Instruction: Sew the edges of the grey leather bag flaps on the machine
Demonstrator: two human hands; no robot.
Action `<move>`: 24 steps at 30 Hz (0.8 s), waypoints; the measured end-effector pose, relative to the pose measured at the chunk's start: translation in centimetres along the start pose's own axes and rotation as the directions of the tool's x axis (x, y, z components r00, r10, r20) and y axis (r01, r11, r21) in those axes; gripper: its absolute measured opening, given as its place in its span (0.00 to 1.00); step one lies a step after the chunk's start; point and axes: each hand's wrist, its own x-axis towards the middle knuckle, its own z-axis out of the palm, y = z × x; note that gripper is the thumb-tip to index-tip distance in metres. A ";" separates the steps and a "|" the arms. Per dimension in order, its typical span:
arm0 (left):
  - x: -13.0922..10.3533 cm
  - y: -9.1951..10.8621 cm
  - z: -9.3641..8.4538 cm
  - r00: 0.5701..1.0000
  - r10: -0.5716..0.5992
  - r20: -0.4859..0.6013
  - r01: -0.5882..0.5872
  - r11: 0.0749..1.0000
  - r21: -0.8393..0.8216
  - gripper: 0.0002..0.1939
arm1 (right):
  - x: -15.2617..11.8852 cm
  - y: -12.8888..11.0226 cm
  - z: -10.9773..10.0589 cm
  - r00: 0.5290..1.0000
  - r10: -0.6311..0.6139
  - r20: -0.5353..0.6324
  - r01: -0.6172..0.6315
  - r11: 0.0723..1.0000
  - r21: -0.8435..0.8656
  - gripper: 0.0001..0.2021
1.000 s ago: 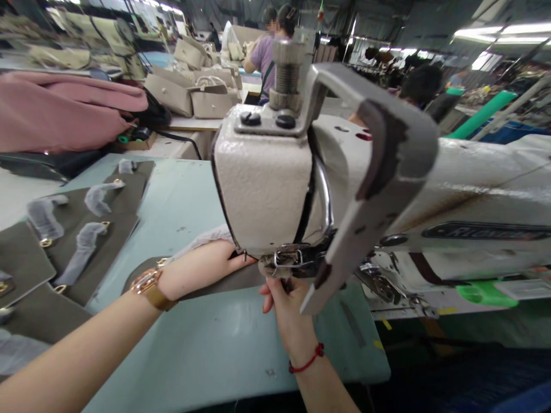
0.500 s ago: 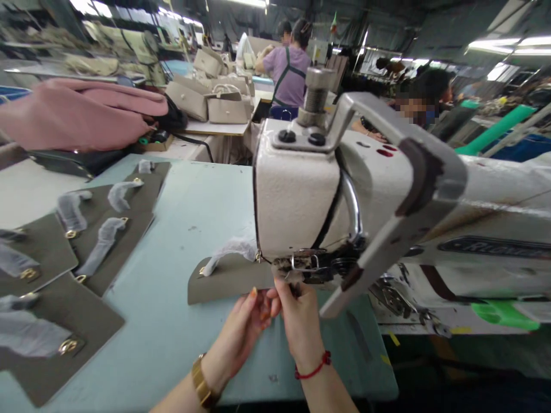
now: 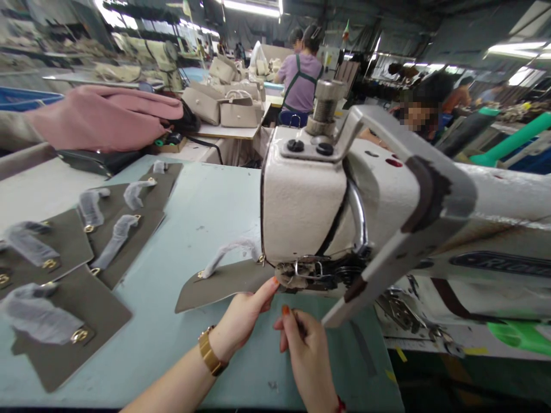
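Note:
A dark taupe panel (image 3: 224,283) with a plastic-wrapped handle (image 3: 235,248) and gold rings lies under the head of a white sewing machine (image 3: 303,201), its left end lifted a little off the pale blue table. My left hand (image 3: 243,312), with a gold watch, grips the panel's near edge beside the needle area, thumb on top. Just right of it and lower, apart from the panel, is my right hand (image 3: 303,338), its fingers curled together; whatever they hold, if anything, is too small to make out.
Several similar panels (image 3: 99,327) with wrapped handles lie at the left. Pink material (image 3: 116,117) rests behind them. Beige bags (image 3: 239,109) are piled on a table beyond. A metal guard (image 3: 387,246) slants down close to my right hand. Other people sit farther back.
My right hand has pulled back from the panel toward me. My left hand has moved up to the machine head, and the panel has turned slightly, its left end now raised. The view has shifted slightly.

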 end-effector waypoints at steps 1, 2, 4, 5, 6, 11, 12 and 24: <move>0.1 -0.2 0.0 1.000 -0.016 -0.007 0.016 1.000 0.001 0.24 | -0.6 0.8 -0.3 0.998 -0.053 0.024 0.055 0.991 -0.123 0.20; 0.2 -0.4 0.0 0.999 -0.032 -0.010 0.032 0.999 -0.002 0.24 | -1.1 1.7 -0.6 0.992 -0.118 0.039 0.124 0.959 -0.254 0.18; 0.4 -0.5 0.0 0.999 -0.045 -0.006 0.045 0.999 -0.017 0.25 | -1.8 3.6 -1.0 0.969 -0.224 0.102 0.245 0.849 -0.468 0.12; 0.4 -0.5 0.1 0.999 -0.044 -0.001 0.044 0.999 -0.027 0.25 | -2.0 4.5 -1.1 0.959 -0.253 0.129 0.282 0.791 -0.542 0.11; 0.4 -0.5 0.2 0.999 -0.042 0.006 0.042 0.998 -0.036 0.26 | -2.2 5.4 -1.1 0.950 -0.274 0.149 0.307 0.738 -0.601 0.11; 0.6 -0.1 0.3 0.998 -0.026 0.051 0.028 0.998 -0.052 0.24 | -2.6 8.3 -0.4 0.915 -0.347 0.206 0.383 0.587 -0.713 0.11; 0.7 0.0 0.3 0.998 -0.024 0.053 0.027 0.999 -0.048 0.24 | -2.7 8.5 -0.3 0.914 -0.347 0.210 0.386 0.583 -0.715 0.10; 1.4 1.0 0.2 1.000 -0.011 0.025 0.010 0.999 0.036 0.25 | -2.6 7.2 -0.6 0.929 -0.272 0.252 0.367 0.579 -0.729 0.07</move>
